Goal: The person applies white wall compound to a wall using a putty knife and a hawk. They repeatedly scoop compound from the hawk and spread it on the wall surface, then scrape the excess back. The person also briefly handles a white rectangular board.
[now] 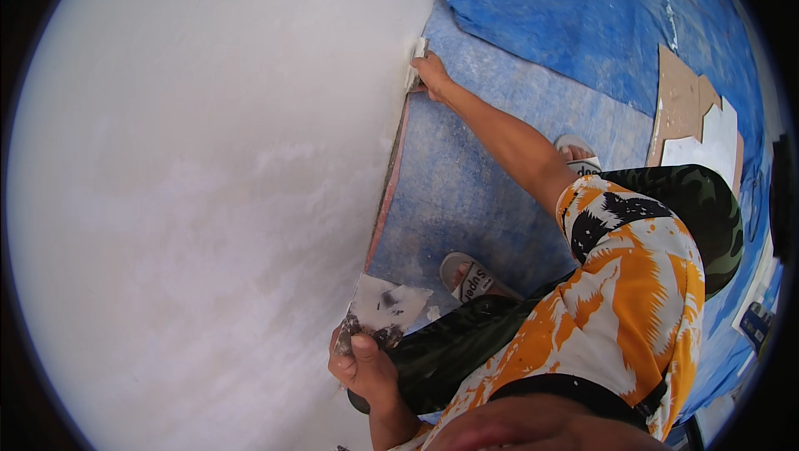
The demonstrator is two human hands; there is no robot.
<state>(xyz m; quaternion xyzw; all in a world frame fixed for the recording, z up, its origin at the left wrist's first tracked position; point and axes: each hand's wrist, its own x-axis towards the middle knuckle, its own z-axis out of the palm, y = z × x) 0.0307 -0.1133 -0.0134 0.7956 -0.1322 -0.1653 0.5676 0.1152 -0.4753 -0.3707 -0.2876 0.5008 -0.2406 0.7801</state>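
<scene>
A white plastered wall (191,185) fills the left of the view. My right hand (434,75) reaches far forward and presses a small putty knife (417,58), smeared white, against the wall's lower edge near the floor. My left hand (359,365) stays close to my body, shut on the handle of a wide putty-covered plaster blade (384,308) that carries white filler and dark smudges. That blade is held just off the wall, not touching it as far as I can tell.
A blue tarp (516,118) covers the floor, speckled with white. A reddish skirting strip (387,185) runs along the wall's base. Cardboard and white sheets (695,122) lie at the right. My sandalled feet (474,278) rest on the tarp as I crouch.
</scene>
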